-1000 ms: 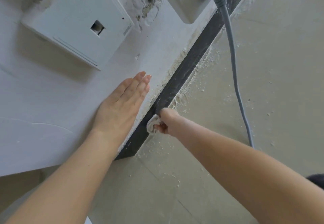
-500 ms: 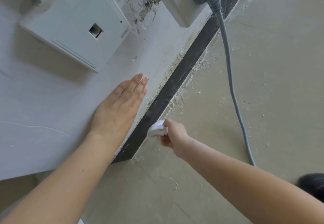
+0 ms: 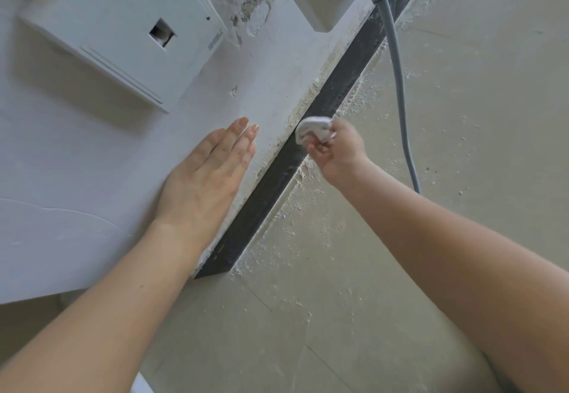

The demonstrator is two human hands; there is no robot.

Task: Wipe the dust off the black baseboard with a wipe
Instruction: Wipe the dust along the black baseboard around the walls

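1. The wipe (image 3: pixel 314 129) is a small white wad, soft and light by the look of it; it should fold to any edge. It is best pinched at its rear so the front face stays free to rub.
2. The right hand (image 3: pixel 337 154) pinches the wipe in its fingertips, pressing it on the baseboard (image 3: pixel 277 174).
3. The left hand (image 3: pixel 209 177) lies flat and open on the wall (image 3: pixel 92 177) just above the baseboard, holding nothing.
4. The baseboard is a stiff, narrow black strip, streaked with dust along its length.
5. Gritty white debris lies on the floor (image 3: pixel 400 285) along the baseboard's foot.
6. A grey cable (image 3: pixel 400 94) crosses the baseboard farther along, beyond the wipe; it could snag.
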